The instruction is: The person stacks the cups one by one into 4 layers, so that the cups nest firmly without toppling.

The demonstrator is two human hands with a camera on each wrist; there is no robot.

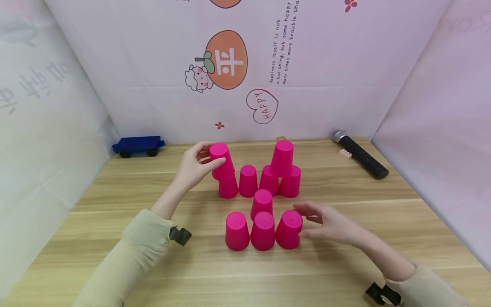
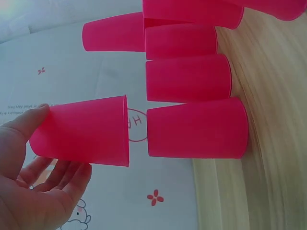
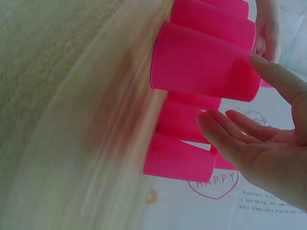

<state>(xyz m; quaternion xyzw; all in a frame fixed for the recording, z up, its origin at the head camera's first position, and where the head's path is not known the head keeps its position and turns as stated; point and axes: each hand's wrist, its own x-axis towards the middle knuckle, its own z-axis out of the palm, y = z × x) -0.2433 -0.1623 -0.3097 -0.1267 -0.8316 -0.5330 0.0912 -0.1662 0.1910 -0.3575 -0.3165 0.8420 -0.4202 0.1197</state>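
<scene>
My left hand (image 1: 193,168) pinches an upside-down pink cup (image 2: 88,132) between thumb and fingers. The left wrist view shows a narrow gap between its rim and the back row's leftmost cup (image 1: 228,187). On that row's right side, another cup (image 1: 282,158) rests atop two neighbours. My right hand (image 1: 330,224) is around the right side of the front row's right cup (image 1: 288,232), thumb and fingers spread. In the right wrist view, the thumb tip overlaps that cup's closed end, while the other fingers extend past its side.
Two more cups, left (image 1: 237,232) and middle (image 1: 262,234), complete the front row, with one cup (image 1: 262,204) just behind them. A blue toy wagon (image 1: 139,146) stands at the back left. A black microphone (image 1: 362,155) lies back right beside a small pink piece (image 1: 345,153).
</scene>
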